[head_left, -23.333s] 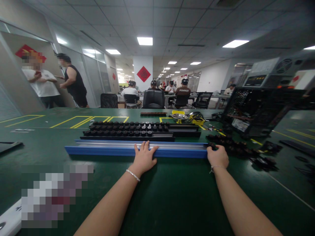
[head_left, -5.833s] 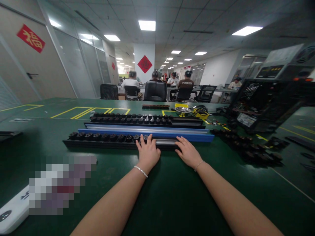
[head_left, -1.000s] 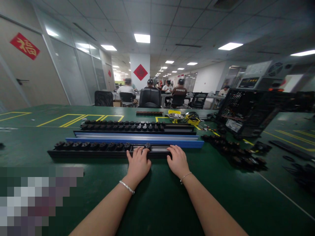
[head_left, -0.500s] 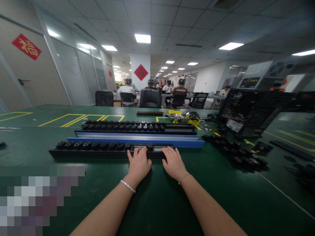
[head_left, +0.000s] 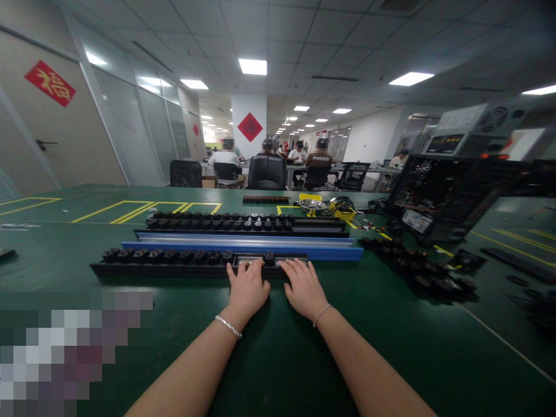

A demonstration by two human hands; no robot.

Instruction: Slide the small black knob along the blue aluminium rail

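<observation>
A left hand (head_left: 248, 288), reaching in from the lower left of the frame, and a right hand (head_left: 306, 288), from the lower right, lie palm down at the near edge of a long black rail (head_left: 191, 271), mid-frame on the green worktop (head_left: 278, 359). Their fingers are spread apart and slightly bent; a squat black round piece (head_left: 269, 258) sits in the rail between them.

The black rail (head_left: 174, 271) lies flat and crosswise on the green table (head_left: 273, 359) — a row of pieces (head_left: 185, 258), black and round, fills its left part; a single piece (head_left: 269, 258) sits apart rightward — pale channel bare between.
</observation>
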